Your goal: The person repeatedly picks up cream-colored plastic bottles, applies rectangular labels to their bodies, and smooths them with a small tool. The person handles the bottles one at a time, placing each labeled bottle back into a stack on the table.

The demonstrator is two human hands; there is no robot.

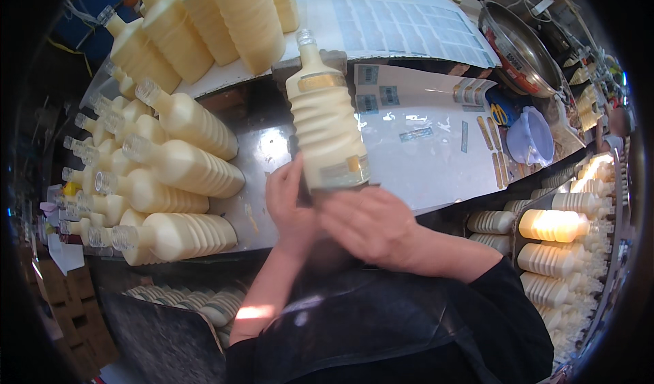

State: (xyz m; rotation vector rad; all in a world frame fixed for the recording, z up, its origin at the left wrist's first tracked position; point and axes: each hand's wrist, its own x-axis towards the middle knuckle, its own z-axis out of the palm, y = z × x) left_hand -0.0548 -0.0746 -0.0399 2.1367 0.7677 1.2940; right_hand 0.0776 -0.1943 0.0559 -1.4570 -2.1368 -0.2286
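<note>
A cream-coloured ribbed bottle (325, 122) with a clear threaded neck lies in front of me, its neck pointing away, on a dark grey support (288, 69). A gold band label crosses its shoulder, and a clear label with a gold patch (344, 171) sits near its base. My left hand (289, 197) is beside the bottle's lower left side, fingers apart and a fingertip against it. My right hand (371, 226), slightly blurred, reaches across the bottle's base with fingers stretched out flat. Neither hand is wrapped around the bottle.
Several similar bottles (184, 166) lie stacked at left; others (248, 23) stand behind. Label sheets (409, 26) lie at the back. Loose labels and gold strips (484, 133) rest on a white sheet (436, 166). A lilac bucket (531, 139) and yellow-handled scissors (500, 115) are at right.
</note>
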